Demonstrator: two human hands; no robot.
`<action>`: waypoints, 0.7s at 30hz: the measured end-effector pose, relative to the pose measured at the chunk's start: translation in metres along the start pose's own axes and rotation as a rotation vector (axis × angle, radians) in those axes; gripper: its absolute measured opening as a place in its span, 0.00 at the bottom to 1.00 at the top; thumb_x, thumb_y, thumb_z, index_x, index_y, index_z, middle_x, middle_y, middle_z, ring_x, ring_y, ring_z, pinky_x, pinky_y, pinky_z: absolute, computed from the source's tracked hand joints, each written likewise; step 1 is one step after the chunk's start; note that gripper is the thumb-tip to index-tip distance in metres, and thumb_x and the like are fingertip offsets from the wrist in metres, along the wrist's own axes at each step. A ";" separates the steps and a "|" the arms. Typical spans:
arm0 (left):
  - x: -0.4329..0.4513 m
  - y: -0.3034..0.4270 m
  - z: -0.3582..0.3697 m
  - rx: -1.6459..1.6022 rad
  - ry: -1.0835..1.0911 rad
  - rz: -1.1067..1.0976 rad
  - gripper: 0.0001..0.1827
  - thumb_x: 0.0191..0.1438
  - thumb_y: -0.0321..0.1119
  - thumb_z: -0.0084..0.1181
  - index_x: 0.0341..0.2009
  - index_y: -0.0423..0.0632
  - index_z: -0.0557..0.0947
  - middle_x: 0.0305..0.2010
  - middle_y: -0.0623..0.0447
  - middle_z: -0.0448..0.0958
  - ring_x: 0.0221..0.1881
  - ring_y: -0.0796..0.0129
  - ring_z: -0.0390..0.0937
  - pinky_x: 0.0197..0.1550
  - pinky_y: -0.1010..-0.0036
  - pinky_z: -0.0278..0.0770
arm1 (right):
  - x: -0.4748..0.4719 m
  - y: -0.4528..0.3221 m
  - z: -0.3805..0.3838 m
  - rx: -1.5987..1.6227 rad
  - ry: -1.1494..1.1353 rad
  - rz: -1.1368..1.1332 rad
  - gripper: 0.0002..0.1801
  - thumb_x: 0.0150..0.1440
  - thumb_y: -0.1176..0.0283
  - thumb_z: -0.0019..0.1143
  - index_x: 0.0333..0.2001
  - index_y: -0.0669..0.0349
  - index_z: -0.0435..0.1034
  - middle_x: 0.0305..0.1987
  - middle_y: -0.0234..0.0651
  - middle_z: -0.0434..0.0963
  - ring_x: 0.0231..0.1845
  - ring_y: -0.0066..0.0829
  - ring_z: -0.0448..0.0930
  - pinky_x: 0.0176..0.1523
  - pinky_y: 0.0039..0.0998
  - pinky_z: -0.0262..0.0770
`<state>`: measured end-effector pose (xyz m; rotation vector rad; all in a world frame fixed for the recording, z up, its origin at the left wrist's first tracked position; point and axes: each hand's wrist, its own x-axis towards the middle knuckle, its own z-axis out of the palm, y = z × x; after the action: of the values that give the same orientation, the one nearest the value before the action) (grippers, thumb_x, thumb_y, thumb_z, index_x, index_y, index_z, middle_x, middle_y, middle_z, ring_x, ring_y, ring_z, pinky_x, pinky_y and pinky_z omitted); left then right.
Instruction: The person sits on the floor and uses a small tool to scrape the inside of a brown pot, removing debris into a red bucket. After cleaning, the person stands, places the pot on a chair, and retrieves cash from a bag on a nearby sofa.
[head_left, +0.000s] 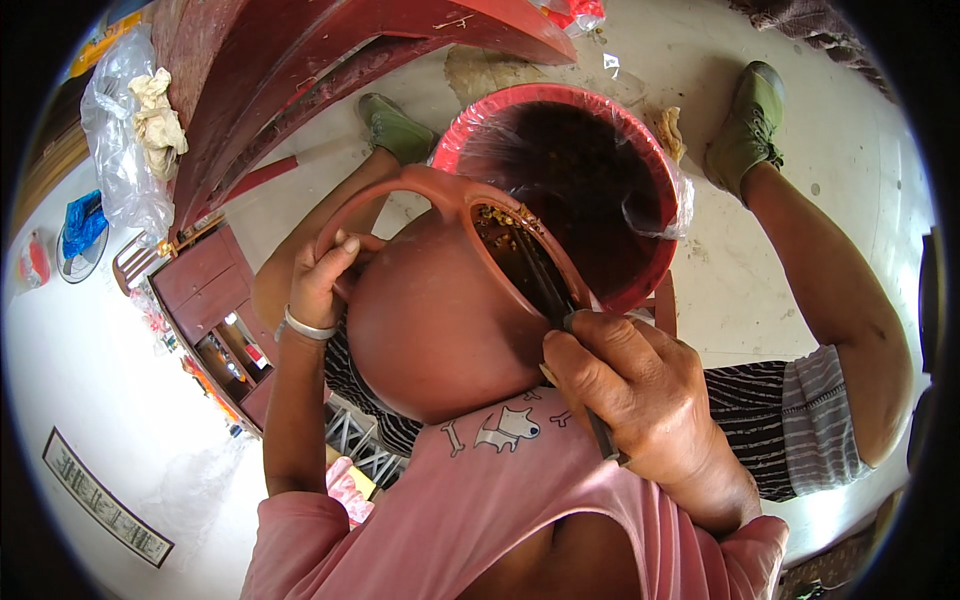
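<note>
A big reddish-brown clay-coloured pot (442, 322) rests tilted on my lap, its mouth towards the upper right. My left hand (328, 274) grips its loop handle (356, 199) at the lower end. My right hand (637, 382) holds a pair of dark, long, thin utensils (547, 277), possibly chopsticks or tongs; their far ends reach into the pot's mouth. Yellowish-brown bits cling to the rim and lie inside. Beyond the mouth is a red basin (664, 262) lined with clear plastic film, holding something dark; its contents are hard to make out.
A dark red wooden piece of furniture (247, 90) stands at upper left, with a clear plastic bag (120, 150) beside it. Both my green shoes (394, 127) are on the pale floor around the basin. A crumpled cloth or glove (670, 135) lies right of the basin.
</note>
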<state>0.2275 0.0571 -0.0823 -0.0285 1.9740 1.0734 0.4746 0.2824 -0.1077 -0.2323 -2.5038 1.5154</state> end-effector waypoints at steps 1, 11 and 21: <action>0.000 0.002 0.000 0.001 -0.008 0.002 0.16 0.55 0.36 0.51 0.39 0.32 0.76 0.37 0.43 0.78 0.37 0.63 0.78 0.43 0.71 0.75 | -0.001 -0.001 -0.001 -0.001 -0.008 0.000 0.19 0.42 0.71 0.55 0.42 0.58 0.69 0.39 0.38 0.73 0.30 0.31 0.78 0.26 0.27 0.77; 0.004 -0.004 -0.005 0.090 -0.018 0.023 0.16 0.54 0.36 0.51 0.38 0.33 0.77 0.35 0.44 0.79 0.37 0.64 0.78 0.42 0.71 0.75 | 0.002 -0.006 -0.013 0.130 0.086 0.017 0.15 0.42 0.76 0.57 0.37 0.61 0.70 0.35 0.39 0.73 0.30 0.32 0.78 0.27 0.27 0.77; 0.003 0.001 -0.001 0.098 -0.012 0.024 0.17 0.54 0.38 0.50 0.36 0.33 0.78 0.33 0.45 0.79 0.34 0.65 0.78 0.40 0.73 0.75 | 0.015 0.004 0.005 0.280 0.190 0.044 0.15 0.40 0.82 0.65 0.35 0.61 0.74 0.35 0.39 0.76 0.28 0.35 0.78 0.29 0.28 0.75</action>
<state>0.2251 0.0583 -0.0835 0.0539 2.0182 0.9886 0.4590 0.2836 -0.1116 -0.3689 -2.1269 1.7477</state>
